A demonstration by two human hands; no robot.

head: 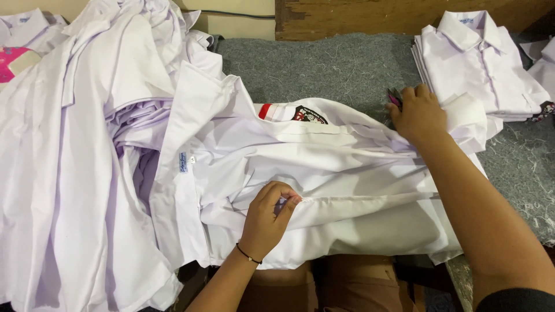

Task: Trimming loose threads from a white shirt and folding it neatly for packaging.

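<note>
Grey felt covers the surface [347,69] where a white school shirt [324,173] lies spread crosswise, collar toward the left, a red-and-white patch and a dark badge showing near its upper edge. The left hand [269,216], a thin black band at its wrist, pinches a long fold of the shirt's cloth between thumb and fingertips. The right hand [419,112] presses flat on the far side of the shirt, its grip closed loosely around a small pink-and-dark tool [395,98] whose kind cannot be made out. Judged from the layout, the folding of this shirt is only partly done: the body is creased lengthwise, but one sleeve cuff [465,115] still juts out. A neat stack of folded shirts [483,63] sits at upper right, while a large heap of unfolded white shirts [75,162] waits on the left.
</note>
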